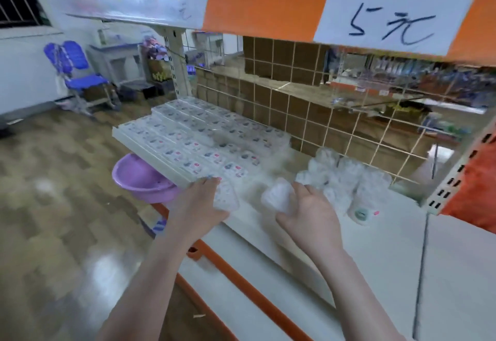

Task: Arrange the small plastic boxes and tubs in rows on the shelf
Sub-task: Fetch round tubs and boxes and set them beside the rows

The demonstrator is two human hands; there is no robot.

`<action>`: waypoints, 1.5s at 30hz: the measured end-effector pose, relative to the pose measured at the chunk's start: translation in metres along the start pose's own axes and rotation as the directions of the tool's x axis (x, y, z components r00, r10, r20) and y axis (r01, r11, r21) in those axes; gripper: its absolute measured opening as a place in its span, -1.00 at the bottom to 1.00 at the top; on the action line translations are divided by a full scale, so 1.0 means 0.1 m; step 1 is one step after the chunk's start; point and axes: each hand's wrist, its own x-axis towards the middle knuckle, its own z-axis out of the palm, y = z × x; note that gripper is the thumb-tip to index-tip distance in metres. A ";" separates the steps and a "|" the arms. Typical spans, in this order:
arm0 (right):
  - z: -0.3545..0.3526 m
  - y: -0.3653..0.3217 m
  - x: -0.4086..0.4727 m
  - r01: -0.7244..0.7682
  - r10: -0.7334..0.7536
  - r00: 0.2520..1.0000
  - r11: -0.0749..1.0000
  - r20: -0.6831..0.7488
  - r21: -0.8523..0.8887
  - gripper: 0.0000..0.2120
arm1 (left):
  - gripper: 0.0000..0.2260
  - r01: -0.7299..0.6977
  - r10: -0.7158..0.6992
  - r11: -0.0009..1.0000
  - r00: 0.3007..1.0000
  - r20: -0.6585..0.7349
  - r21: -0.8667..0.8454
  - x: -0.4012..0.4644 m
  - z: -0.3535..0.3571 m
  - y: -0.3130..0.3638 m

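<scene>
**Shelf stock: small clear boxes, part-arranged**

1. Shelf (375,255): white deck w/ wire-grid back; 5元 sign (391,22) on the tier above. Purple basin (139,179) sits below the L end.
2. Rowed boxes (193,136): flat clear packs, laid in neat lines across the shelf's L half, touching edge to edge.
3. Loose pile (346,179): unsorted tubs/boxes heaped R of centre, near the grid; frame blurred, so count unclear.
4. Left hand (198,206): fingers curled round one flat box (226,195) at the shelf's front edge, just beside the last row.
5. Right hand (308,212): fingers and thumb wrapped on a small whitish tub (276,197), held just clear of the pile.

Handling, est.: thin plastic, prob. very light, stiff but crushable, slick-faced. Best taken by the short sides, light pinch, then set flush against a neighbour so rows stay straight.
</scene>
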 end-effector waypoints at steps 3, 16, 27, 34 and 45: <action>0.20 -0.19 0.25 0.006 -0.006 1.000 1.000 0.019 -0.026 -0.52 | -0.40 0.015 -0.015 1.000 1.000 -0.016 -0.011 0.24 -0.06 -0.25; 1.26 -1.19 1.38 -0.321 0.319 0.947 0.946 -0.040 -0.046 -0.45 | -0.34 -0.234 0.236 0.972 0.969 0.075 -0.035 1.86 -0.20 -1.75; 1.45 -1.84 1.81 -0.518 0.537 0.843 0.829 0.042 -0.211 -0.54 | -0.38 -0.457 0.471 0.882 0.853 0.227 -0.113 2.60 -0.34 -2.35; 1.40 -1.83 1.98 -0.515 0.559 0.823 0.807 0.096 -0.289 -0.46 | -0.47 -0.513 0.529 0.848 0.814 0.241 -0.128 2.68 -0.36 -2.33; 1.43 -1.85 2.15 -0.495 0.542 0.832 0.821 0.116 -0.286 -0.57 | -0.43 -0.517 0.537 0.844 0.809 0.240 -0.144 2.73 -0.31 -2.32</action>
